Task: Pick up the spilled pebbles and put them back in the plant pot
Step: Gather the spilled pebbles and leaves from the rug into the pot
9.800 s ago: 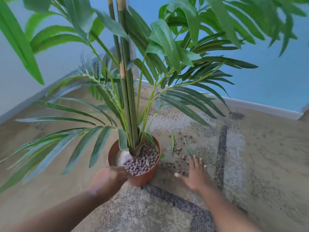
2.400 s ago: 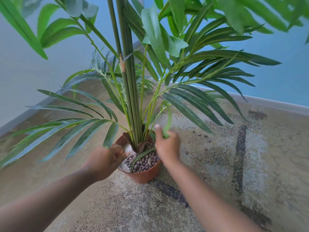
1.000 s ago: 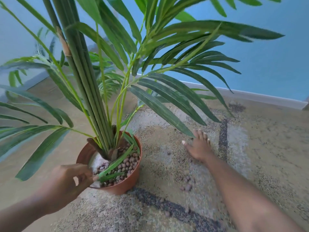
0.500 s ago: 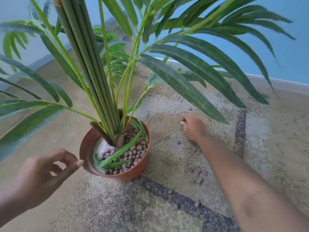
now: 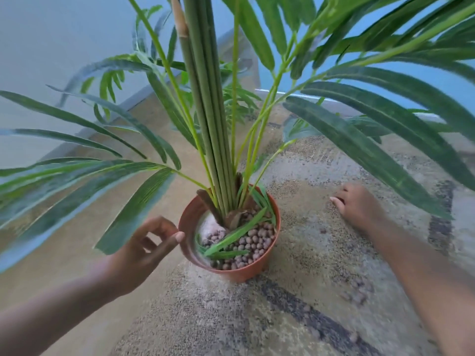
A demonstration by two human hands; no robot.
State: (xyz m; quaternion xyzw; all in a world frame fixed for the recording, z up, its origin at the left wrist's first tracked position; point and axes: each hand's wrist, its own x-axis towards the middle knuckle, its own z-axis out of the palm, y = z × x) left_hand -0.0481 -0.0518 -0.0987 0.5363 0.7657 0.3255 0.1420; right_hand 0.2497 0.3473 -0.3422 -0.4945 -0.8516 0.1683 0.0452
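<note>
Two hands [image 5: 144,249] [image 5: 359,205], one pot [image 5: 232,272]

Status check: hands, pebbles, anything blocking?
Left hand open at pot rim. Right hand curled on rug. Stray pebbles remain. Fronds overhang.

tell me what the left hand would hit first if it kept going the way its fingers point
Most likely the pot. The left hand has its thumb tip at the near left rim, fingers curled toward it and open, so the rim comes first, before the pebbles inside. Whether it already touches is unclear.

Soft daylight, motion blur, wide-angle warp
</note>
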